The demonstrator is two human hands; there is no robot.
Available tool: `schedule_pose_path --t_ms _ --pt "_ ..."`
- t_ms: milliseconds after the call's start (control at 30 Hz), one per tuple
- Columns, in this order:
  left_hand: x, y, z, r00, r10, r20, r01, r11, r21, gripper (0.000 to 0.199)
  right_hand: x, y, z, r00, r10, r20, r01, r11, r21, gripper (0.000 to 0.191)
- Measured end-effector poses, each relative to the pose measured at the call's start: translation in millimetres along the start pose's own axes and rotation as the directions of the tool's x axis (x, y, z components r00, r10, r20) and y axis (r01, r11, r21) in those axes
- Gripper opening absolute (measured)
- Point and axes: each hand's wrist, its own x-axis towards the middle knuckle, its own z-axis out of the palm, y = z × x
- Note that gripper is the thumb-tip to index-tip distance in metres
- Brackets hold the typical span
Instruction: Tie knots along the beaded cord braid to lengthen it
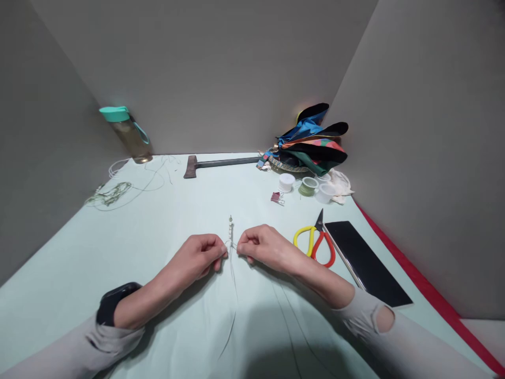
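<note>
A short white knotted cord [231, 231] lies upright in the picture between my hands, with a small pin or clip at its top end. My left hand [207, 253] pinches a thin strand on the cord's left side. On the other side, my right hand [258, 245] is closed on another strand, its fingertips close to the lowest knot. Loose thin cord ends [233, 281] hang down the middle toward me, and more strands [290, 329] trail over the cloth under my right forearm.
Scissors [319, 239] with yellow and red handles lie right of my right hand, beside a black phone-like slab [366, 260]. Farther back are small tubs [307, 185], binder clips [277, 198], an axe [191, 167], a fabric bundle [311, 145], tangled green cord [112, 193] and a bottle [130, 137].
</note>
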Motion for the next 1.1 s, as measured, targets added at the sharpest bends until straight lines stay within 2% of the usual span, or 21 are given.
schedule_pose_path --t_ms 133,267,567,700,867,1100 --pt "-9.4 -2.7 -2.0 0.999 0.033 0.024 -0.033 0.999 -0.018 0.025 -2.0 4.1 2.7 0.999 0.014 0.034 -0.020 0.985 0.171 0.035" --pt "-17.4 -4.1 -1.2 0.996 0.075 0.055 -0.072 0.996 -0.043 0.034 -8.1 6.4 9.1 0.999 0.005 0.042 -0.019 0.943 0.332 0.034" --pt "-29.5 -2.4 6.7 0.989 0.083 0.122 -0.071 0.992 -0.102 0.040 -16.0 8.3 19.4 0.999 -0.014 0.038 -0.013 0.780 0.626 0.018" --pt "-29.4 -7.1 10.8 0.985 0.101 0.139 -0.095 0.994 -0.050 0.041 -13.0 8.1 20.9 0.999 0.019 0.038 -0.040 0.713 0.700 0.010" --pt "-30.9 -14.0 15.3 0.977 0.131 0.167 -0.142 0.988 0.053 0.045 -10.9 8.4 22.0 0.995 0.056 0.082 -0.099 0.636 0.765 0.019" --pt "-32.0 -17.5 17.7 0.963 0.179 0.199 -0.205 0.971 0.120 0.049 -11.3 6.5 26.4 0.989 0.024 0.143 -0.137 0.481 0.866 0.022"
